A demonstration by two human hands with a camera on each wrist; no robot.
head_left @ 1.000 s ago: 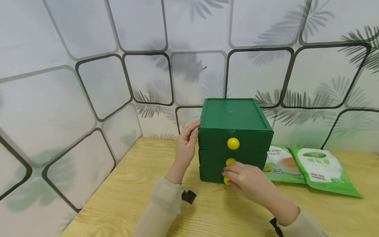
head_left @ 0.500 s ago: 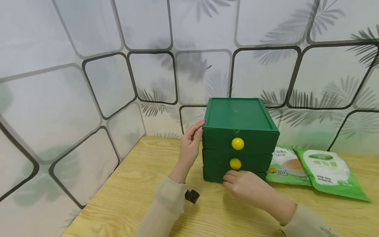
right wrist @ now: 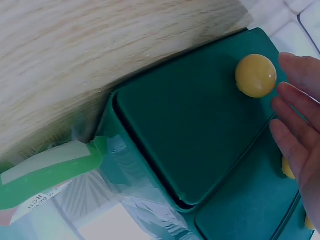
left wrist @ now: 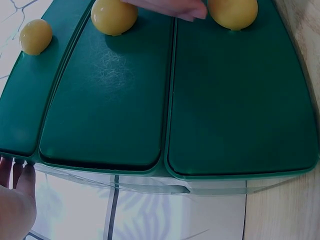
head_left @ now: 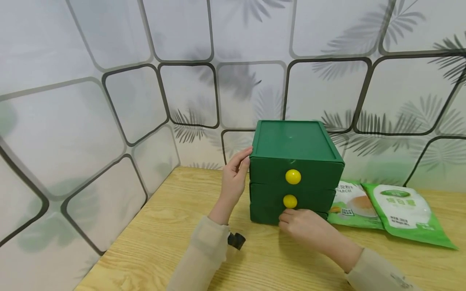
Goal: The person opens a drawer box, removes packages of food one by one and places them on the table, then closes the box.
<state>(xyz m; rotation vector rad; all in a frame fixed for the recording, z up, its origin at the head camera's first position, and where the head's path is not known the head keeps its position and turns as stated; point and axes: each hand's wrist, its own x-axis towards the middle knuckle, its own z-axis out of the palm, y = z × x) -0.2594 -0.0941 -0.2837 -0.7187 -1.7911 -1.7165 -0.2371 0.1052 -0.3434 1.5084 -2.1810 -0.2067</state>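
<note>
Nearest, two beige sleeves reach in over the wood-grain worktop. The right hand is at the front of a green three-drawer cabinet, its fingers nearly straight just beside the yellow bottom knob and gripping nothing. The left hand rests its extended fingers against the cabinet's left side, seemingly to steady it. The cabinet stands upright on the worktop. Its top drawer and middle drawer look closed, so that part appears done; the bottom drawer seems nearly or fully home too, though the right hand covers much of it and whether any travel is left is hard to tell. Beside the cabinet's right side lie a starch bag and a green-and-white food bag, both outside it. Behind everything hangs a leaf-patterned wall covering.
</note>
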